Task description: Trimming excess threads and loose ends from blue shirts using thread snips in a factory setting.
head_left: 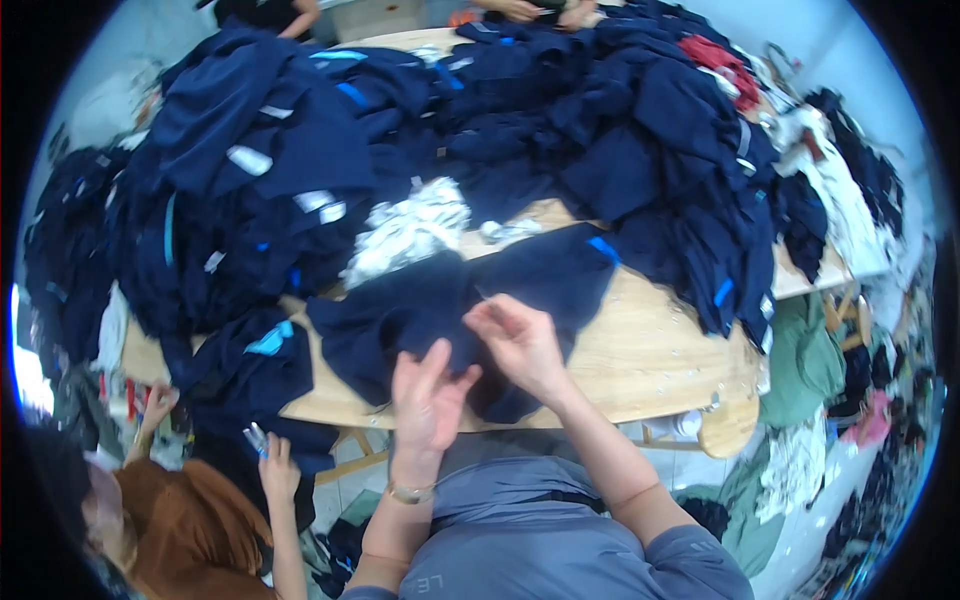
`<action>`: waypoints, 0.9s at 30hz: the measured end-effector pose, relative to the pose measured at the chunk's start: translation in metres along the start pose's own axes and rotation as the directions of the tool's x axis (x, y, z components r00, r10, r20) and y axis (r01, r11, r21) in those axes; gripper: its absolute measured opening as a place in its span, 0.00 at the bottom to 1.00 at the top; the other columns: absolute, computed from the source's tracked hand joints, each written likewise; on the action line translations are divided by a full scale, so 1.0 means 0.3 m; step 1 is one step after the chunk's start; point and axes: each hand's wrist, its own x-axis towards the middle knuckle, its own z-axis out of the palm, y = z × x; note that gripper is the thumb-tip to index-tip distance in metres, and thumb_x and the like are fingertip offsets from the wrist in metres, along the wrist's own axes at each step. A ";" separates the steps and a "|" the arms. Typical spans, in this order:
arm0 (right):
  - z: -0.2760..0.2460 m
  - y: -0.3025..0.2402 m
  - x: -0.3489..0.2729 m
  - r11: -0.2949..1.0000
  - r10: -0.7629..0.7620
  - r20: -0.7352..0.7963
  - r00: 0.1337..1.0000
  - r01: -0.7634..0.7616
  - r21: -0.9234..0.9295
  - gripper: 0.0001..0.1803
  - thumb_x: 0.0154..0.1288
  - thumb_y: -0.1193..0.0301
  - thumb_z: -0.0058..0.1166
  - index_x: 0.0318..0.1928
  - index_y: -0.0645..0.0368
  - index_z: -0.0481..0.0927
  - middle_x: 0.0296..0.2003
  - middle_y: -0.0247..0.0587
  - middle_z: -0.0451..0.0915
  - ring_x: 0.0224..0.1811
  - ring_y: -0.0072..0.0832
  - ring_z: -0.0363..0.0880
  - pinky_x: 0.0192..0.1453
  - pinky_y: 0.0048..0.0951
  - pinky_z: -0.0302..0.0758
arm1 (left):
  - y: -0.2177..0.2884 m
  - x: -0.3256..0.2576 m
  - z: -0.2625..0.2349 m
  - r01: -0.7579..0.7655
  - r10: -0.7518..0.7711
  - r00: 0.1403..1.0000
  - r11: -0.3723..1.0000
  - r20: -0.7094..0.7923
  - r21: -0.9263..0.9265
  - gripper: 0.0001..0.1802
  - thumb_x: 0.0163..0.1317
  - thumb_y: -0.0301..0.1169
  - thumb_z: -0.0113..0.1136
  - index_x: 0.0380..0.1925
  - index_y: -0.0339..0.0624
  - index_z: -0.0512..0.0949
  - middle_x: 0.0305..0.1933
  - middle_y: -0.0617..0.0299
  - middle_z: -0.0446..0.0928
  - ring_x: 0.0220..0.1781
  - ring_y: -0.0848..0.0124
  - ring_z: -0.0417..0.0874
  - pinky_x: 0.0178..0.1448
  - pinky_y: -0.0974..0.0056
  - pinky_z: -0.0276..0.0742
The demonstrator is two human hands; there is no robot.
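Observation:
A dark navy garment (400, 310) lies spread on the wooden table in front of me, with a bright blue patch at its far right corner. Over its near edge is my left hand (430, 395), palm turned partly up and fingers apart, holding nothing I can see. My right hand (515, 345) is above the middle of the cloth. Its thumb and fingers are pinched together, and a small dark tip pokes out beyond them, too thin and blurred to name.
Large heaps of navy garments (270, 160) cover the table (640, 345). Crumpled white material (410, 230) lies behind my garment. At lower left, a co-worker in brown (200, 520) holds a small metallic tool (256, 438). Green cloth (805, 350) hangs at right. Other people stand at the far side.

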 end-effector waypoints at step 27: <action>0.033 -0.070 -0.062 0.980 -0.171 0.000 0.985 0.170 -0.102 0.05 0.55 0.80 0.58 0.34 0.63 0.80 0.24 0.32 0.82 0.24 0.12 0.76 0.26 0.14 0.69 | -0.014 0.012 0.024 -0.105 0.095 0.987 0.992 -0.130 -0.070 0.04 0.62 0.24 0.54 0.36 0.43 0.75 0.38 0.67 0.76 0.42 0.77 0.77 0.48 0.71 0.73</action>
